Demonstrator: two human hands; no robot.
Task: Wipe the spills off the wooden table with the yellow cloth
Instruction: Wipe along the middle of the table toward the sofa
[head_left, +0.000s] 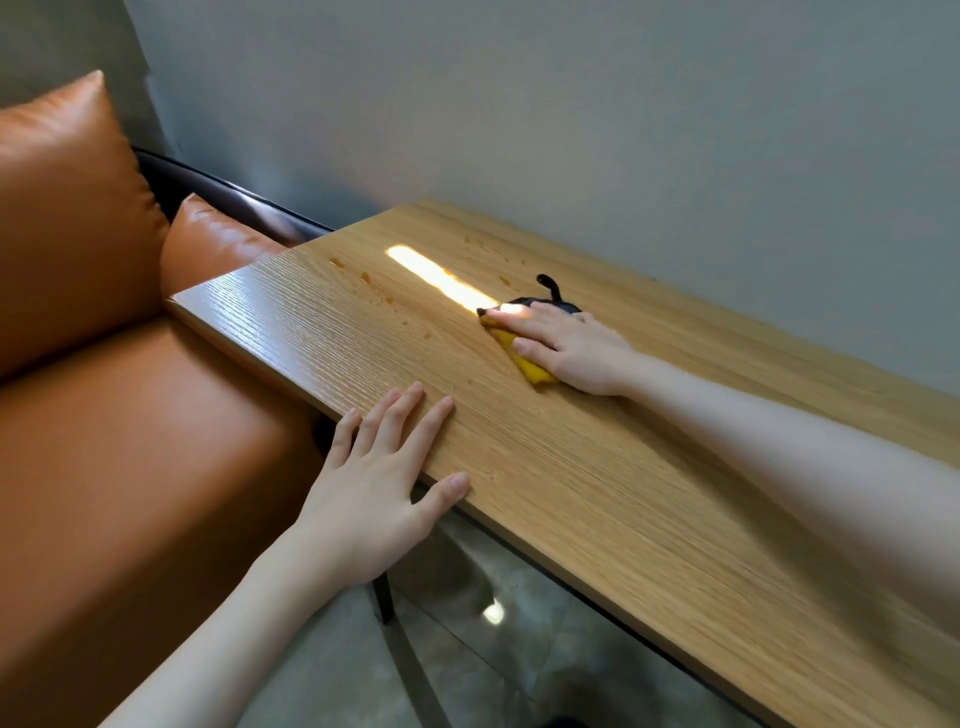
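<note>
The wooden table (597, 493) runs along the wall from lower right to the middle. My right hand (566, 348) lies flat on the yellow cloth (524, 364), pressing it on the tabletop; the cloth has a dark edge and a dark loop at its far side. Brownish spills (366, 278) dot the wood to the left of the cloth, with smaller drops (475, 241) nearer the wall. My left hand (384, 483) rests on the table's near edge, fingers spread, holding nothing.
An orange leather sofa (130, 441) with cushions (67, 208) stands against the table's left end. A grey wall (623, 130) runs behind the table. A bright strip of light (436, 278) lies across the wood. Below are a dark table leg (384, 597) and a tiled floor.
</note>
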